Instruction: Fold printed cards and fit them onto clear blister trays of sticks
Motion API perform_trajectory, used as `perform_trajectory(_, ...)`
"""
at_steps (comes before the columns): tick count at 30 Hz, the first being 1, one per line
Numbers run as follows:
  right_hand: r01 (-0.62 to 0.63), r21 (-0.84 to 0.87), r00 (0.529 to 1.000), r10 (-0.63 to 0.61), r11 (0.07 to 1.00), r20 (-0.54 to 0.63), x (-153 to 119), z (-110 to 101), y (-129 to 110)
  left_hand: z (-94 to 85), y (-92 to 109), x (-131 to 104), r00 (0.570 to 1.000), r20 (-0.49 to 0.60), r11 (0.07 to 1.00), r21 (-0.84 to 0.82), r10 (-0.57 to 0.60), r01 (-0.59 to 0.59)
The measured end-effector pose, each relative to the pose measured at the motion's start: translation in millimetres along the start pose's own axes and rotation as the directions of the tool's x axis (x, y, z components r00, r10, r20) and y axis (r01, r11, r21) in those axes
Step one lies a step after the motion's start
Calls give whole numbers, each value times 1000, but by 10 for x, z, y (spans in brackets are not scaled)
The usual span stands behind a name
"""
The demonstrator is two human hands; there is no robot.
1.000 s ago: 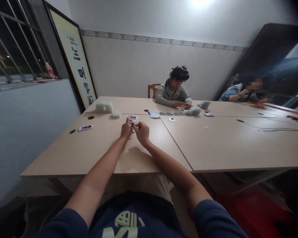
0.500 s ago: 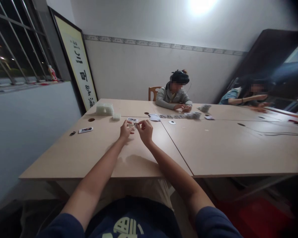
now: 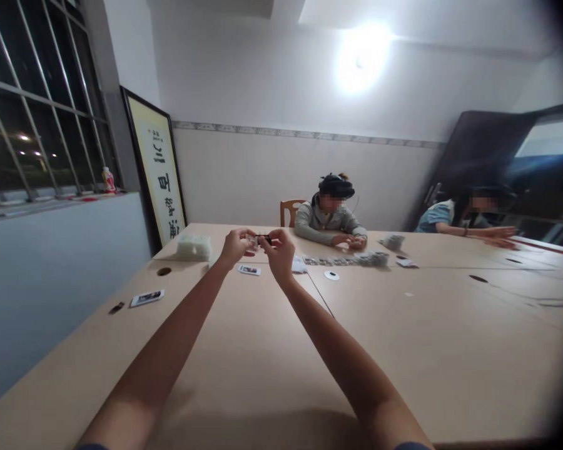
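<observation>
Both hands meet above the pale, smooth-topped desk [image 3: 244, 356], toward its far edge and left of the dark seam. The right hand [image 3: 280, 251] has thumb and fingertips closed in a pinch on a dark piece [image 3: 265, 239], small, black and narrow. The left hand [image 3: 235, 247] has its fingers curled and nearly closed about a clear piece [image 3: 252, 241], glossy and translucent, its outline partly hidden by the fingers. The dark piece lies about level, long axis running from left to right, roughly parallel to the far edge; which end is its front cannot be told.

Below the hands, a flat rectangular white card [image 3: 249, 270] with a dark print rests on the desk. Nearer the left edge lie a white oblong pack [image 3: 147, 298], its long axis slanting slightly, and a small dark scrap [image 3: 117, 307] just beside it. A blocky, translucent whitish stack [image 3: 193, 248] stands near the far left corner. Right of the seam are a flat white disc [image 3: 331, 275] with a dark centre and a row of small clear-and-grey packets [image 3: 333, 261], before a seated person [image 3: 328, 222] in grey.
</observation>
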State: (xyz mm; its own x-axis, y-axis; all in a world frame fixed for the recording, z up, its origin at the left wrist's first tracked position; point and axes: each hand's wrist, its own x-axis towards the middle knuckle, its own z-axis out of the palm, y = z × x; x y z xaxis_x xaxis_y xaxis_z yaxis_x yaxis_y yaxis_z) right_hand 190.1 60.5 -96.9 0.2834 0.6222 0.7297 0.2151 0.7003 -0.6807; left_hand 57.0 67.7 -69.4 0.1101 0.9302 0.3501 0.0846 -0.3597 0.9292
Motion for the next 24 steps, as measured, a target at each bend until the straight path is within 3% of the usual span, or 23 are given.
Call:
perform_trajectory(6,86,83,989,-75,993,-128,492,-38,-195,-118,587,144,989,60,991,-1,136,-136)
perform_trajectory(9,157,125,972,-131,980,-193,634,-79,-335,-80,738,133,979,88,983,-8,184,-184)
perform_trajectory(11,208,157,962,-173,965,-213,654,-108,-433,-27,746,110,971,31,972,-6,237,-237)
perform_trajectory(14,197,218,976,-171,956,-134,603,-151,-550,28,671,66,953,-54,954,17,299,-299)
perform_trajectory(18,144,282,990,-140,948,-34,543,-170,-591,33,590,29,959,-43,959,50,280,-278)
perform_trajectory(24,76,352,991,-110,933,76,556,-163,-557,8,613,26,978,-17,977,-30,209,-209)
